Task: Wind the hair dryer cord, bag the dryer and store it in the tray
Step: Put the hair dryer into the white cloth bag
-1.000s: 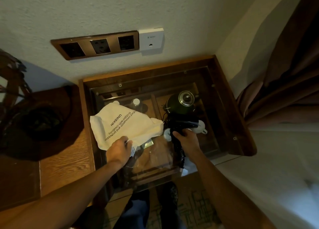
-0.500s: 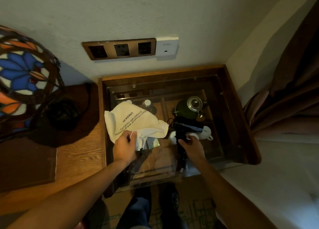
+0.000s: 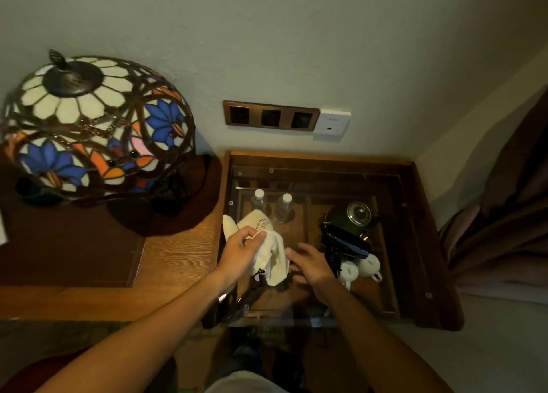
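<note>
- left hand [image 3: 243, 248] clenches the cloth drawstring bag [image 3: 268, 251] at its bunched mouth, likely to open it.
- right hand [image 3: 308, 263] is released, fingers spread beside the bag.
- hair dryer [image 3: 345, 244] lies apart on the glass desk [image 3: 415, 274], near the kettle [image 3: 351, 217], awaiting bagging.

Hotel rm: kettle [image 3: 353, 219], cups [image 3: 369, 265].

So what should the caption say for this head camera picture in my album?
Left hand grips the white bag, right hand open beside the hair dryer.
</note>
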